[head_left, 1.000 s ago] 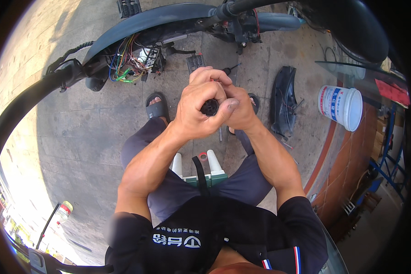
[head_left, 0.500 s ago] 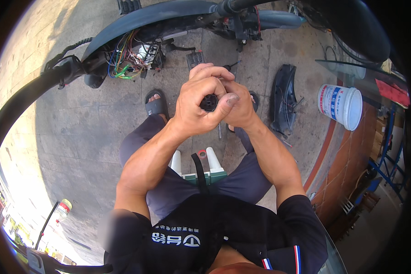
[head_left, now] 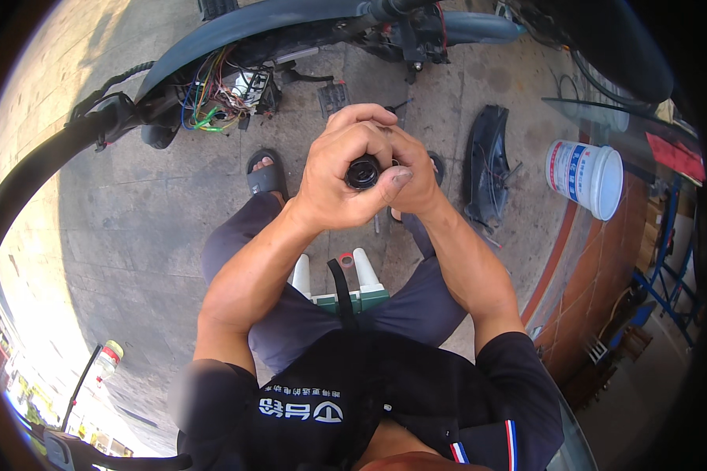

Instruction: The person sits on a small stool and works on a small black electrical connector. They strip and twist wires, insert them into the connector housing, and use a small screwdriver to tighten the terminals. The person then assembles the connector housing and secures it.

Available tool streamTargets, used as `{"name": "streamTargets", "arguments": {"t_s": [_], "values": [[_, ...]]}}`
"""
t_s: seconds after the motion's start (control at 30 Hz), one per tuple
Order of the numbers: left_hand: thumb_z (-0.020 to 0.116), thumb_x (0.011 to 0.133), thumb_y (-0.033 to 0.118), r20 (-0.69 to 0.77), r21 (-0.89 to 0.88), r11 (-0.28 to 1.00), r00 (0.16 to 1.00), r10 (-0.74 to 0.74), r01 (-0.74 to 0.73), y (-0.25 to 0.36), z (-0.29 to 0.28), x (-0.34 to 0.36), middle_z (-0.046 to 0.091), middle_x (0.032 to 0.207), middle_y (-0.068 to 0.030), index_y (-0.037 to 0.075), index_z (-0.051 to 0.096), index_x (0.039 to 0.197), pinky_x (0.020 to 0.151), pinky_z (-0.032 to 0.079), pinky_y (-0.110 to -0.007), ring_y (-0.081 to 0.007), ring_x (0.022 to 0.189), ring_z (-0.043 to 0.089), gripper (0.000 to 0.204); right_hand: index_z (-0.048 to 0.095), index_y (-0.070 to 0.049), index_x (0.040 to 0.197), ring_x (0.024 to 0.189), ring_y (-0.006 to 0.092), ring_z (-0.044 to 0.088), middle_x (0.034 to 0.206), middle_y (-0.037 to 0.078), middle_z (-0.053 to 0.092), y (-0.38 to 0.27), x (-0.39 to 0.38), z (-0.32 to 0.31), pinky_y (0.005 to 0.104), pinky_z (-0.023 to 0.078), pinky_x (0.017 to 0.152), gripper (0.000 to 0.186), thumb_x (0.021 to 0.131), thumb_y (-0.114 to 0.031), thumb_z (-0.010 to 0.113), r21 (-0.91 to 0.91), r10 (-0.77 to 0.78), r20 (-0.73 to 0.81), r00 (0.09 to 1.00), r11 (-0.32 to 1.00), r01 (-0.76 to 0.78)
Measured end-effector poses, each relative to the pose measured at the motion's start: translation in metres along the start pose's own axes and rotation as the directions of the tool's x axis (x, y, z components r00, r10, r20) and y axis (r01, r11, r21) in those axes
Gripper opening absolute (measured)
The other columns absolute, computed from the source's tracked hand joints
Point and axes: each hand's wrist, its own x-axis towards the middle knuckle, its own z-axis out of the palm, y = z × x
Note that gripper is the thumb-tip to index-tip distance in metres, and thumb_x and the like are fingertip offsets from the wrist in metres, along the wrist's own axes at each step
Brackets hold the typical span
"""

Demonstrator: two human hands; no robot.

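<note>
My left hand (head_left: pixel 330 169) is wrapped round a black cylindrical part (head_left: pixel 362 172), whose round, hollow-looking end faces up between thumb and forefinger. The thumb lies across its right side, with a dark smudge near the nail. Pressed against it from the right is my right hand (head_left: pixel 416 177), closed, its fingers largely hidden behind the left. What the right fingers grip, and the lower part of the cylinder, stay out of sight. Both hands are raised in front of me, above the paved ground.
A stripped scooter body (head_left: pixel 251 35) stretches across the far side, its bundle of coloured wires (head_left: pixel 212 102) exposed. Right of my hands lies a black curved panel (head_left: pixel 485 165), with a white bucket (head_left: pixel 605 184) beyond it. A green and white box (head_left: pixel 369 299) sits between my legs.
The cylinder's upper end has turned or tilted slightly and now shows a glossy ring. Both hands keep nearly the same place and grip.
</note>
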Motion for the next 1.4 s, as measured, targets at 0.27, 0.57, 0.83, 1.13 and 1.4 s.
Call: {"name": "streamTargets", "arguments": {"t_s": [0.27, 0.57, 0.83, 1.13, 1.4], "values": [[0.071, 0.085, 0.011, -0.04, -0.089, 0.995, 0.998, -0.057, 0.054, -0.007, 0.0, -0.002, 0.06, 0.069, -0.0041, 0.004, 0.057, 0.078, 0.099, 0.046, -0.046, -0.0191, 0.076, 0.059, 0.017, 0.068, 0.0, 0.108, 0.092, 0.0227, 0.068, 0.098, 0.011, 0.069, -0.001, 0.001, 0.001, 0.0347, 0.054, 0.078, 0.028, 0.082, -0.008, 0.071, -0.08, 0.0, 0.009, 1.0, 0.997, 0.001], [0.072, 0.085, 0.011, -0.029, -0.136, 0.989, 0.998, -0.064, 0.06, -0.008, -0.003, -0.001, 0.064, 0.072, -0.0057, 0.003, 0.06, 0.08, 0.099, 0.046, -0.046, -0.0187, 0.077, 0.06, 0.015, 0.067, -0.001, 0.105, 0.082, 0.0208, 0.068, 0.091, 0.01, 0.069, 0.001, -0.003, 0.003, 0.0324, 0.053, 0.071, 0.024, 0.085, -0.012, 0.072, -0.053, 0.035, -0.081, 0.996, 0.998, -0.04], [0.073, 0.083, 0.009, -0.044, -0.039, 0.999, 0.999, 0.008, -0.009, -0.009, 0.0, 0.0, 0.065, 0.073, -0.0064, 0.002, 0.061, 0.079, 0.094, 0.049, -0.046, -0.0221, 0.077, 0.062, 0.014, 0.066, -0.001, 0.103, 0.081, 0.0193, 0.067, 0.089, 0.01, 0.068, 0.003, -0.003, 0.003, 0.0318, 0.052, 0.072, 0.019, 0.09, -0.013, 0.059, -0.038, 0.03, -0.041, 0.999, 0.999, -0.032], [0.075, 0.083, 0.011, -0.051, 0.068, 0.998, 0.999, -0.013, 0.017, -0.01, 0.0, -0.003, 0.066, 0.074, -0.0072, 0.001, 0.063, 0.08, 0.088, 0.052, -0.043, -0.0272, 0.087, 0.065, 0.016, 0.064, 0.001, 0.103, 0.084, 0.0151, 0.065, 0.087, 0.009, 0.068, 0.007, -0.009, 0.007, 0.0317, 0.051, 0.073, 0.021, 0.093, -0.017, 0.058, 0.038, 0.111, -0.037, 0.993, 0.993, -0.11], [0.076, 0.088, 0.02, -0.172, -0.093, 0.944, 0.929, -0.329, 0.317, -0.005, 0.006, -0.009, 0.068, 0.092, -0.0122, 0.0, 0.061, 0.087, 0.083, 0.051, -0.033, -0.0184, 0.092, 0.063, 0.025, 0.062, -0.001, 0.098, 0.07, 0.0084, 0.058, 0.076, 0.001, 0.062, 0.01, -0.012, 0.013, 0.0249, 0.045, 0.061, 0.028, 0.102, -0.028, 0.055, 0.179, 0.235, 0.047, 0.971, 0.954, -0.24]]}}
